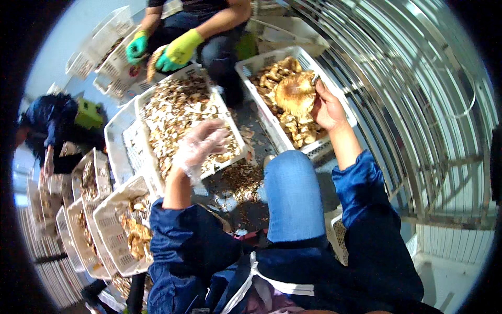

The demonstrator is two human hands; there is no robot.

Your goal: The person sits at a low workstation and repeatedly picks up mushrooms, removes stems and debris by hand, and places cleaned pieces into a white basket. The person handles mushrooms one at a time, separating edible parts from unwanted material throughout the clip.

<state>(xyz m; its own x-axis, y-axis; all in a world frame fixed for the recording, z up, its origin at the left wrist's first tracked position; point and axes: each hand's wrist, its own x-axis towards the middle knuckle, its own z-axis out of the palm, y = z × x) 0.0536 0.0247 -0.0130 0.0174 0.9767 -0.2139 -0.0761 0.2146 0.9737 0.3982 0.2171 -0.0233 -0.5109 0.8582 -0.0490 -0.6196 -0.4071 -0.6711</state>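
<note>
My right hand [328,108], bare, grips the edge of a large brown mushroom cap [295,92] above a white plastic crate [270,117]. Whole brown mushrooms [300,131] lie in that crate. Something small and dark shows near my right thumb; I cannot tell what it is. My left hand [206,143] wears a clear plastic glove. It is over a second white crate [231,125] filled with small pale and brown mushroom pieces [176,114]. Its fingers are spread and hold nothing that I can see.
Across from me a seated person in yellow-green gloves [182,49] holds a mushroom [155,62]. Another person [51,117] bends over crates at the left. White crates [104,231] with mushrooms stand at my left. Metal racking [392,98] runs along the right. Mushroom scraps [243,180] litter the floor.
</note>
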